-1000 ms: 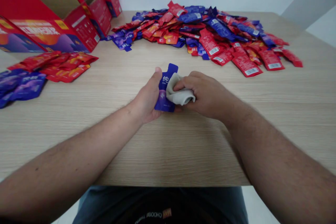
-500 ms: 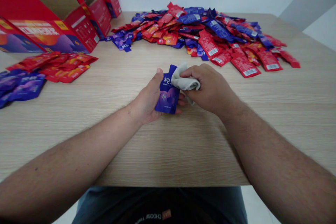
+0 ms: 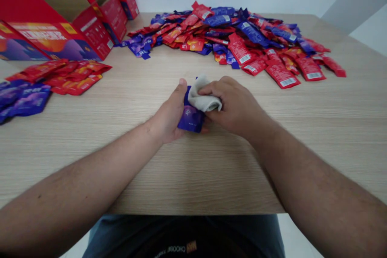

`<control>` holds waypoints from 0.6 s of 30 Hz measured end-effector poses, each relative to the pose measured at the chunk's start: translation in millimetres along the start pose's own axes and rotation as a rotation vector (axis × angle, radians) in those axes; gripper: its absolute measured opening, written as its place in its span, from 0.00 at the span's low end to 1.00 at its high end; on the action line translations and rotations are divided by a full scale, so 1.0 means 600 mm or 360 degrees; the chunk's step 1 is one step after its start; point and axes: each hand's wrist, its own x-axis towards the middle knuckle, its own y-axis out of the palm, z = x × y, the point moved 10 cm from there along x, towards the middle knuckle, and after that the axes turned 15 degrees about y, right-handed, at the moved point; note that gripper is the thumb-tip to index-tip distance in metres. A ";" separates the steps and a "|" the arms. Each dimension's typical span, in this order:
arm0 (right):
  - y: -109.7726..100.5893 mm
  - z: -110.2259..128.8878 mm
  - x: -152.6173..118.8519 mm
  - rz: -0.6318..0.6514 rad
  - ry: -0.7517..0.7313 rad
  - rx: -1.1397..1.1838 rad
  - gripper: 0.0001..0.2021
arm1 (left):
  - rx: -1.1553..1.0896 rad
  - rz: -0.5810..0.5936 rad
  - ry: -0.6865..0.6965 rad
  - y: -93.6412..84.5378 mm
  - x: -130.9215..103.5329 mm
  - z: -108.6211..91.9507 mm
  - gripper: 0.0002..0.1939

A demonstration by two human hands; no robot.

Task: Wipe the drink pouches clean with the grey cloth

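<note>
Over the middle of the wooden table, my left hand [image 3: 171, 119] holds a blue-purple packet [image 3: 191, 120], its thumb at the packet's left edge and its other fingers beneath. My right hand [image 3: 234, 105] grips a folded whitish cloth [image 3: 203, 97]. The cloth lies against the packet's front and covers most of its upper part. Some fingertips of my left hand show past the packet's lower right edge.
A large heap of red and blue packets [image 3: 211, 32] lies along the table's back. At the left are red packets [image 3: 65, 75] and blue packets [image 3: 24, 96]. Behind them stand open red boxes [image 3: 90, 32]. The table [image 3: 199, 177] ends near my lap.
My right hand has moved a little left with the cloth, which now covers more of the packet's upper part. My left hand has hardly moved.
</note>
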 end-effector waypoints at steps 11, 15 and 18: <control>0.044 0.034 -0.034 0.0605 -0.0240 0.0014 0.14 | -0.0073 -0.0209 0.0154 -0.013 0.014 -0.016 0.41; -0.003 -0.005 0.001 0.0129 -0.0091 -0.0041 0.17 | -0.0052 -0.0023 -0.0010 -0.011 0.008 -0.001 0.41; -0.033 -0.054 0.025 -0.0231 0.0131 -0.0020 0.10 | -0.0036 0.0079 -0.0147 -0.004 -0.004 0.008 0.41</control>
